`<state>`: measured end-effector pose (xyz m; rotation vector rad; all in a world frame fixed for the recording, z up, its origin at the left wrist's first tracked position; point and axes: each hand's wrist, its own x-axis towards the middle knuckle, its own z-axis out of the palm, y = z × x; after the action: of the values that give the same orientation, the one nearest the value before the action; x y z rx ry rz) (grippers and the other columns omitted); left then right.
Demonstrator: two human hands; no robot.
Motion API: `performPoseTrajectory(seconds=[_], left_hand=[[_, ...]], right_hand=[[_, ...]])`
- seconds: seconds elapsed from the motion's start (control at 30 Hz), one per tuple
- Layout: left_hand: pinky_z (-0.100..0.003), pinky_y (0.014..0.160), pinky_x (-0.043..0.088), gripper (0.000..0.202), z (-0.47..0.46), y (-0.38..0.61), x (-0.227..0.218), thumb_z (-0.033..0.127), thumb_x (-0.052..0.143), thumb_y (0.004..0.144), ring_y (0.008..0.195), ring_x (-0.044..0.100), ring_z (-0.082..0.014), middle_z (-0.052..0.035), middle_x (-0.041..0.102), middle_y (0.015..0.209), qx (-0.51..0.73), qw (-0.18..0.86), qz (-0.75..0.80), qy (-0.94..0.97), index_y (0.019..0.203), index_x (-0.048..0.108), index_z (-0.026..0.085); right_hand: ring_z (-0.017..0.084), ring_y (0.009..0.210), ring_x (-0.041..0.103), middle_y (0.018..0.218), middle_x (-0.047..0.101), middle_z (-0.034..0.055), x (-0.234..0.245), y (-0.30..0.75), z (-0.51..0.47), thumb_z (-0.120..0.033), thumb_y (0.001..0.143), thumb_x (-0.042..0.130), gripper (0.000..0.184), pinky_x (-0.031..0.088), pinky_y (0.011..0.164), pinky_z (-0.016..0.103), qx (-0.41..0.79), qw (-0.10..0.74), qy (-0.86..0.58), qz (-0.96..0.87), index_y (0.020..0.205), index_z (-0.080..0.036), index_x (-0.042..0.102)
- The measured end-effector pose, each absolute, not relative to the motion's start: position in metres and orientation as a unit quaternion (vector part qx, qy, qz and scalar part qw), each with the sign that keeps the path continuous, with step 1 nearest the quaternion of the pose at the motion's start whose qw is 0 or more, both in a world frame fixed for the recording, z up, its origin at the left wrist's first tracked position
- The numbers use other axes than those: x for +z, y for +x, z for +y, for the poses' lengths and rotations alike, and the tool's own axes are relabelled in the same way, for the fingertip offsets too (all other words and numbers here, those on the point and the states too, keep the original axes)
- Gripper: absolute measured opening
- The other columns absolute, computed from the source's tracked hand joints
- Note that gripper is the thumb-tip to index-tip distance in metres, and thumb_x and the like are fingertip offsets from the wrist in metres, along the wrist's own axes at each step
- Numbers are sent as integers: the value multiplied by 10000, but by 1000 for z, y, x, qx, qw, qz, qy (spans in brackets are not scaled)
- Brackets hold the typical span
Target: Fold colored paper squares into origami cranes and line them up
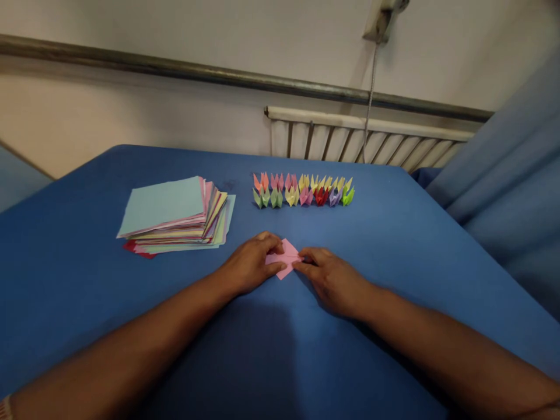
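A small piece of pink origami paper (287, 251), folded to a diamond shape with a crease along its middle, lies on the blue table between my hands. My left hand (256, 259) grips its left side, fingers at the upper edge and thumb at the lower. At the right corner, my right hand (330, 277) pinches the tip between thumb and forefinger. Just beyond my hands stand two rows of folded paper cranes (321, 196) in several colours.
A thick stack of coloured paper sheets (168, 204), light blue on top, sits at the left. Behind the blue table (376, 233) are a wall rail (219, 76) and a white radiator (341, 122). A blue curtain (511, 157) hangs at the right.
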<state>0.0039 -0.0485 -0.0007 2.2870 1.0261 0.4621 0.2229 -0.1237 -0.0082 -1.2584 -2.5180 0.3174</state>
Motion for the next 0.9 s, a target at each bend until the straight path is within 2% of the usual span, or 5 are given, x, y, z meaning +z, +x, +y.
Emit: performPoseTrajectory(seconds=[0.2, 0.43, 0.6, 0.7, 0.9], left_hand=[[-326, 839, 431, 162, -47, 1, 0, 299, 647, 732, 939, 567, -209, -46, 602, 1052, 160, 288, 380, 865, 866, 613, 214], [-351, 898, 421, 167, -47, 0, -3, 298, 666, 715, 1006, 569, -230, -52, 594, 1138, 168, 297, 389, 856, 852, 615, 217], [-347, 913, 418, 193, -45, 0, -4, 286, 663, 718, 1035, 562, -230, -55, 598, 1125, 165, 304, 384, 856, 895, 627, 218], [-349, 904, 419, 162, -46, 1, -2, 277, 663, 712, 1020, 565, -232, -53, 605, 1107, 165, 303, 387, 856, 858, 632, 215], [-345, 890, 429, 154, -47, 3, 0, 264, 673, 692, 1005, 573, -226, -52, 607, 1114, 168, 316, 399, 844, 829, 628, 211]], right_hand=[[266, 1138, 504, 1327, 516, 125, -8, 222, -127, -128, 871, 469, 443, 448, 930, 420, 91, 135, -444, -881, 1295, -231, 548], [235, 1021, 536, 1176, 589, 116, -1, 221, -125, -156, 872, 476, 365, 461, 872, 391, 86, 151, -444, -879, 1213, -197, 600], [242, 1034, 532, 1169, 585, 135, 1, 219, -127, -167, 894, 440, 357, 465, 883, 399, 80, 153, -462, -870, 1222, -159, 581], [249, 1064, 526, 1192, 570, 152, -1, 218, -128, -186, 895, 438, 363, 464, 912, 407, 80, 159, -481, -859, 1230, -131, 566], [252, 1076, 525, 1225, 558, 150, -5, 219, -128, -193, 879, 458, 377, 454, 938, 432, 82, 179, -485, -852, 1240, -147, 554]])
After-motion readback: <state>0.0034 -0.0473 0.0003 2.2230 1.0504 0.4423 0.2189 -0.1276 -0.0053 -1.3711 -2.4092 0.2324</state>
